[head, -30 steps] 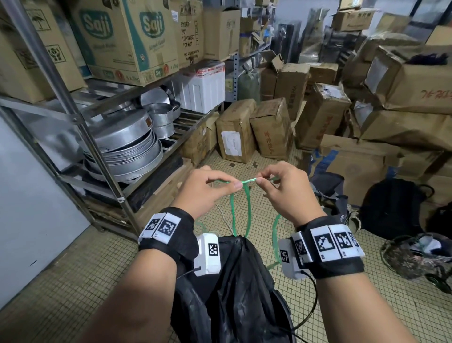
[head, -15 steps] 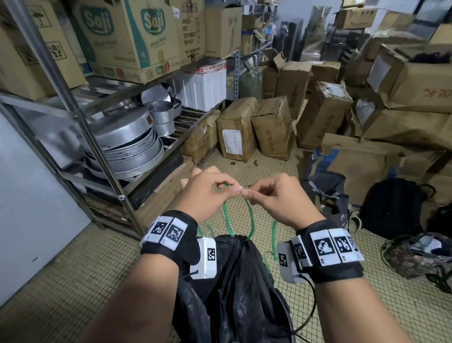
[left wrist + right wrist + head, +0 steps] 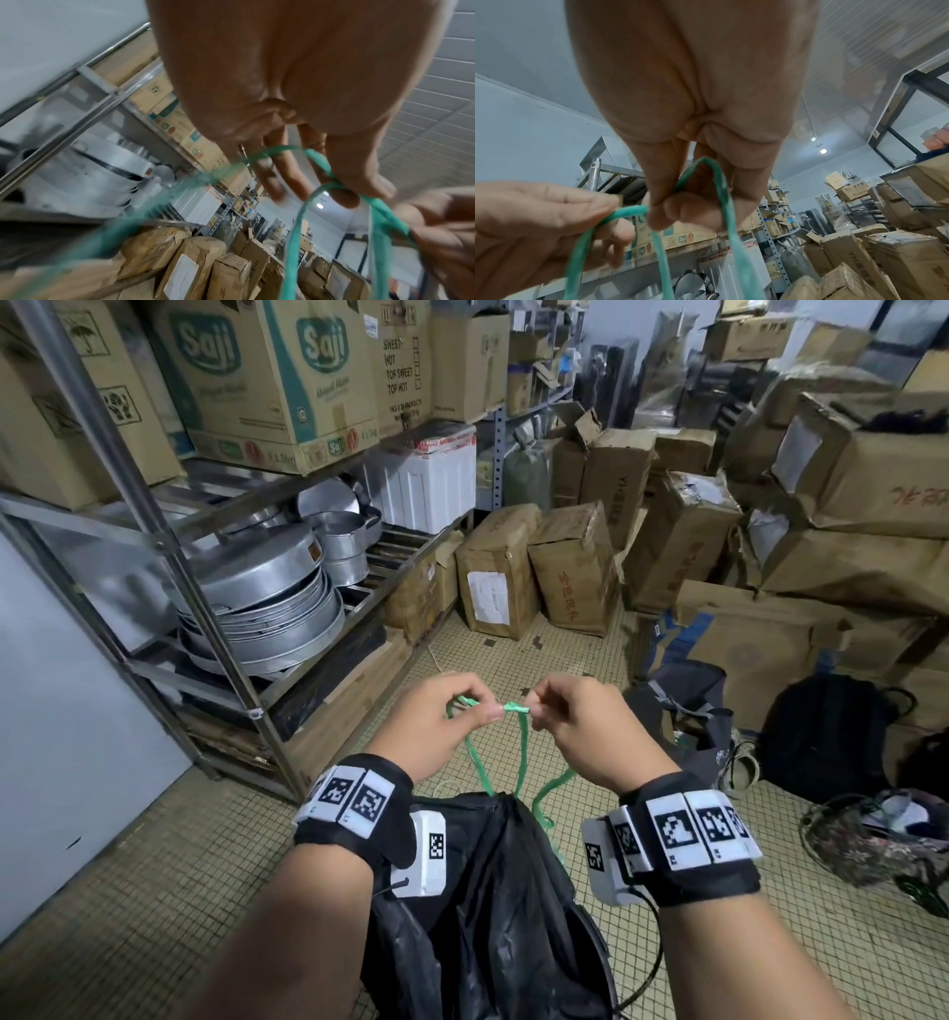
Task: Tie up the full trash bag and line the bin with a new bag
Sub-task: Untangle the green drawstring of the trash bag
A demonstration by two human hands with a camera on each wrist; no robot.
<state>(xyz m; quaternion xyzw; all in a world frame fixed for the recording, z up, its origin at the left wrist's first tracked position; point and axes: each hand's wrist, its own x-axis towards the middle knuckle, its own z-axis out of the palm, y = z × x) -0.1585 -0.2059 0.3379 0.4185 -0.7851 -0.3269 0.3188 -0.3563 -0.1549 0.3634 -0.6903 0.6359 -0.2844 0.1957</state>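
A full black trash bag (image 3: 493, 906) stands below my wrists, its mouth gathered. Green drawstrings (image 3: 521, 752) rise from the mouth to my hands. My left hand (image 3: 436, 721) pinches one green drawstring loop (image 3: 303, 203) between thumb and forefinger. My right hand (image 3: 580, 721) pinches another green drawstring (image 3: 721, 192) the same way. A short green piece (image 3: 513, 708) spans the small gap between the two pinches. A loose strand hangs down the bag's right side. No bin shows.
A metal rack (image 3: 169, 546) with stacked steel pans (image 3: 272, 613) and cardboard boxes stands on the left. More boxes (image 3: 575, 567) crowd the back and right. A black backpack (image 3: 827, 737) and other bags lie on the tiled floor at right.
My hands came together half a second ago, then drew slightly apart again, both still pinching the green drawstrings above the bag.
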